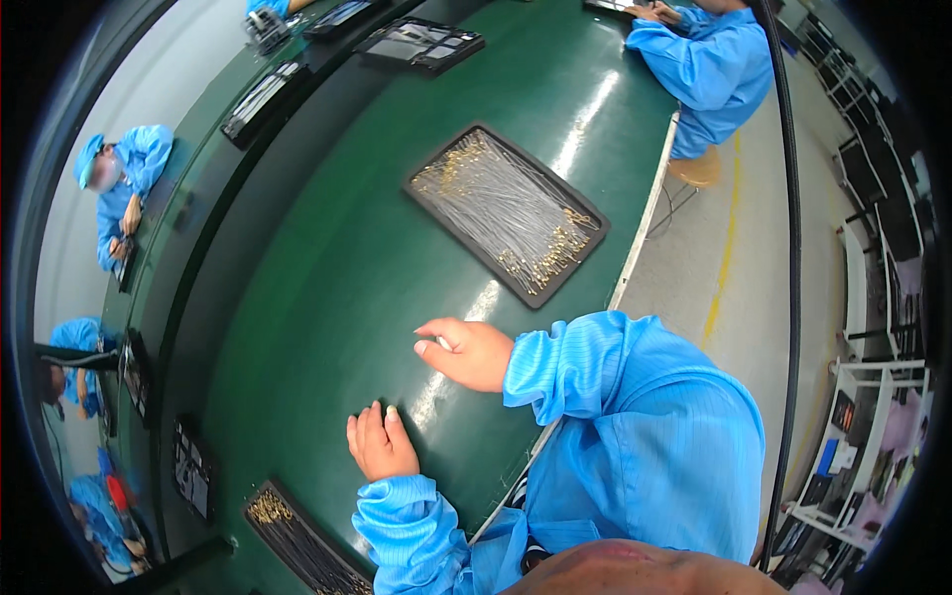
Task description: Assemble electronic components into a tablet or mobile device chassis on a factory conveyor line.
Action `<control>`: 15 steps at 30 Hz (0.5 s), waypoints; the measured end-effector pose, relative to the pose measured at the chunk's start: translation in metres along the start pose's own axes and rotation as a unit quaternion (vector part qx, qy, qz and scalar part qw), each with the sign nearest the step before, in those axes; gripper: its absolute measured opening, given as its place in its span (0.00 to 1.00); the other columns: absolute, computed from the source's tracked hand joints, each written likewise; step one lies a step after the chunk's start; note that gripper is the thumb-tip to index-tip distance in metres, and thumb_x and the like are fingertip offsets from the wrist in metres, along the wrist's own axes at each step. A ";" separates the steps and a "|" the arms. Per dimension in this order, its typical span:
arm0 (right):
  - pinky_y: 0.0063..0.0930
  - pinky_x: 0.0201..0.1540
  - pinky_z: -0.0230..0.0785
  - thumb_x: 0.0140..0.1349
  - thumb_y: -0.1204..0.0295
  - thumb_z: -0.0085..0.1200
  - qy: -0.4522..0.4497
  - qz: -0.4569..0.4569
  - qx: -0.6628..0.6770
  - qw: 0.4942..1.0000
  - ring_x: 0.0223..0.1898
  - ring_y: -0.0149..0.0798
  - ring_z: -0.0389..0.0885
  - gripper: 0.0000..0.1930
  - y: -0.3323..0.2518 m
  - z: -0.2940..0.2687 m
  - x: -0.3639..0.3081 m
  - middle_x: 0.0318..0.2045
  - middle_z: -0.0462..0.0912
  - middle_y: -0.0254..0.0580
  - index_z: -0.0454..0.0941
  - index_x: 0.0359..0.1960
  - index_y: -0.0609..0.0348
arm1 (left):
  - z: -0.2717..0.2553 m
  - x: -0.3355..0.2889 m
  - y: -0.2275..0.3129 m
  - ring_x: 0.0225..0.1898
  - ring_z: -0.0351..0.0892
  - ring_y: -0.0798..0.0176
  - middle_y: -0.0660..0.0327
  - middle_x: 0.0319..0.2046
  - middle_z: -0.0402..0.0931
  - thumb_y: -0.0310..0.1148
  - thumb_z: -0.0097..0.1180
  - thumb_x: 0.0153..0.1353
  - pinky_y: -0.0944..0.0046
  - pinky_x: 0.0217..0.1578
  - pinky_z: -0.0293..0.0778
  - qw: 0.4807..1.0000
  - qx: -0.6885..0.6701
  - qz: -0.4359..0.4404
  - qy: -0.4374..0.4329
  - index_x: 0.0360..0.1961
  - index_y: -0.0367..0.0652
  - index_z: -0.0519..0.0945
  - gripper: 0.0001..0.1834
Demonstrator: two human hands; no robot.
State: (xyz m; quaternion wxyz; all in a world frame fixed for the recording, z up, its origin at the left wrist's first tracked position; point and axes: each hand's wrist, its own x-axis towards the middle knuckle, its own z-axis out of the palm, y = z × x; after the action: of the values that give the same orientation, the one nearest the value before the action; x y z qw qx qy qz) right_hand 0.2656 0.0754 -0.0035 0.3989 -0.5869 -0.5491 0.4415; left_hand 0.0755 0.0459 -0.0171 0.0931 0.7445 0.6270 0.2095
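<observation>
Two bare hands low over a glossy green tabletop, short of the tray.
The left hand lay flat, holding nothing visible; the right hand curled, its grip unclear. Beyond it sat the black rectangular tray of silvery, gold-tipped wires, probably best pinched singly. Room stretched leftward; the pale table edge ran rightward.

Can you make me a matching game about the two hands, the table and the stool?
Things:
1. left hand
2. table
3. right hand
4. stool

Places and colours:
A. light brown
B. closer to the tray of grey wires
C. green
D. closer to the tray of dark wires

Pairs: 1-D, 2-C, 3-B, 4-A
</observation>
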 end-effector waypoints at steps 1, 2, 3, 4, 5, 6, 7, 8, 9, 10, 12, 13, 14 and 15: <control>0.30 0.36 0.65 0.53 0.60 0.45 0.001 -0.003 -0.004 1.000 0.34 0.43 0.74 0.18 0.002 0.001 0.000 0.29 0.75 0.51 0.68 0.40 0.61 | 0.000 0.000 0.001 0.46 0.62 0.46 0.52 0.37 0.70 0.33 0.46 0.51 0.56 0.48 0.56 1.000 0.002 -0.007 -0.004 0.36 0.36 0.73 0.14; 0.30 0.36 0.65 0.53 0.60 0.45 0.004 -0.002 -0.005 1.000 0.34 0.43 0.74 0.18 0.001 0.001 0.001 0.29 0.75 0.51 0.68 0.40 0.61 | -0.001 0.001 0.001 0.46 0.62 0.46 0.52 0.37 0.70 0.33 0.46 0.51 0.56 0.48 0.56 1.000 0.004 -0.017 -0.005 0.36 0.36 0.73 0.14; 0.30 0.36 0.65 0.53 0.60 0.45 0.005 0.004 0.000 1.000 0.34 0.43 0.74 0.18 0.000 0.000 0.002 0.29 0.74 0.51 0.68 0.40 0.61 | 0.000 0.001 0.001 0.46 0.61 0.46 0.52 0.37 0.70 0.33 0.45 0.51 0.56 0.48 0.56 1.000 0.002 -0.021 -0.008 0.36 0.35 0.73 0.14; 0.30 0.36 0.65 0.53 0.61 0.45 0.005 0.009 0.005 1.000 0.34 0.43 0.74 0.18 -0.001 0.001 0.002 0.30 0.74 0.51 0.68 0.40 0.61 | 0.000 0.002 0.000 0.46 0.61 0.46 0.52 0.37 0.70 0.33 0.45 0.51 0.56 0.48 0.56 1.000 0.001 -0.021 -0.009 0.36 0.35 0.73 0.14; 0.30 0.36 0.65 0.53 0.61 0.45 0.004 0.010 0.003 1.000 0.34 0.43 0.74 0.18 0.002 0.001 0.003 0.30 0.74 0.51 0.68 0.40 0.61 | 0.000 0.002 0.001 0.46 0.61 0.46 0.52 0.37 0.70 0.33 0.45 0.51 0.56 0.48 0.56 1.000 -0.006 -0.015 -0.012 0.36 0.35 0.73 0.14; 0.30 0.36 0.65 0.53 0.61 0.45 0.016 0.007 0.000 1.000 0.34 0.43 0.74 0.18 0.005 0.001 0.004 0.29 0.74 0.51 0.68 0.40 0.61 | 0.000 0.002 0.001 0.46 0.61 0.45 0.52 0.37 0.70 0.33 0.45 0.51 0.56 0.48 0.56 1.000 -0.014 -0.010 -0.014 0.36 0.35 0.73 0.14; 0.30 0.35 0.66 0.52 0.61 0.45 0.027 0.004 -0.004 1.000 0.33 0.43 0.74 0.18 0.007 0.002 0.005 0.29 0.74 0.51 0.69 0.39 0.61 | -0.001 0.003 0.002 0.46 0.61 0.45 0.52 0.37 0.70 0.33 0.45 0.51 0.56 0.48 0.56 1.000 -0.015 -0.013 -0.014 0.36 0.35 0.73 0.14; 0.30 0.35 0.66 0.52 0.61 0.45 0.026 0.006 -0.006 1.000 0.33 0.43 0.74 0.18 0.006 0.001 0.005 0.29 0.74 0.51 0.69 0.39 0.61 | -0.002 0.004 0.002 0.46 0.61 0.45 0.51 0.37 0.70 0.33 0.45 0.51 0.56 0.48 0.56 1.000 -0.022 -0.009 -0.016 0.36 0.35 0.73 0.13; 0.30 0.35 0.66 0.52 0.61 0.46 0.026 0.010 -0.009 1.000 0.33 0.43 0.74 0.17 0.003 0.001 0.004 0.29 0.74 0.51 0.69 0.39 0.61 | -0.003 0.004 0.002 0.46 0.61 0.45 0.51 0.37 0.70 0.32 0.45 0.51 0.56 0.48 0.56 0.999 -0.029 -0.004 -0.019 0.36 0.35 0.73 0.13; 0.30 0.35 0.66 0.52 0.62 0.46 0.027 0.014 -0.013 0.999 0.33 0.44 0.74 0.17 0.001 0.000 0.004 0.29 0.75 0.51 0.69 0.39 0.61 | -0.003 0.004 0.001 0.46 0.61 0.45 0.51 0.37 0.70 0.32 0.45 0.51 0.56 0.48 0.56 0.999 -0.030 -0.006 -0.019 0.36 0.35 0.73 0.13; 0.30 0.34 0.66 0.52 0.62 0.46 0.029 0.005 -0.018 0.999 0.33 0.44 0.74 0.17 0.001 0.002 0.004 0.29 0.75 0.52 0.69 0.39 0.61 | -0.004 0.003 -0.002 0.46 0.62 0.45 0.51 0.37 0.70 0.32 0.45 0.51 0.56 0.48 0.55 0.998 -0.053 -0.012 -0.021 0.36 0.34 0.73 0.13; 0.30 0.34 0.66 0.52 0.62 0.46 0.033 -0.005 -0.021 0.999 0.33 0.45 0.74 0.17 0.001 0.002 0.004 0.29 0.75 0.52 0.69 0.39 0.62 | -0.005 0.003 -0.002 0.46 0.62 0.45 0.51 0.37 0.70 0.32 0.45 0.51 0.56 0.48 0.55 0.998 -0.053 -0.013 -0.020 0.36 0.34 0.73 0.13; 0.30 0.34 0.66 0.52 0.62 0.46 0.031 -0.006 -0.021 0.999 0.33 0.45 0.74 0.17 0.002 0.003 0.004 0.29 0.75 0.52 0.69 0.39 0.62 | -0.006 0.003 -0.003 0.46 0.62 0.46 0.51 0.37 0.70 0.31 0.45 0.51 0.56 0.48 0.55 0.998 -0.060 -0.016 -0.021 0.36 0.34 0.72 0.13; 0.30 0.35 0.66 0.52 0.62 0.46 0.033 -0.007 -0.022 0.999 0.33 0.45 0.74 0.17 0.003 0.004 0.004 0.30 0.74 0.52 0.69 0.39 0.62 | -0.007 0.002 -0.003 0.46 0.62 0.46 0.51 0.37 0.70 0.31 0.45 0.51 0.56 0.49 0.55 0.997 -0.067 -0.019 -0.022 0.36 0.34 0.72 0.13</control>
State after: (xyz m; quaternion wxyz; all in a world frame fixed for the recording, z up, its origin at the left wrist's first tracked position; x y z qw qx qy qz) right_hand 0.2624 0.0792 -0.0076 0.4064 -0.6060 -0.5494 0.4071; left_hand 0.0706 0.0479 -0.0116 0.1606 0.7290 0.6233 0.2329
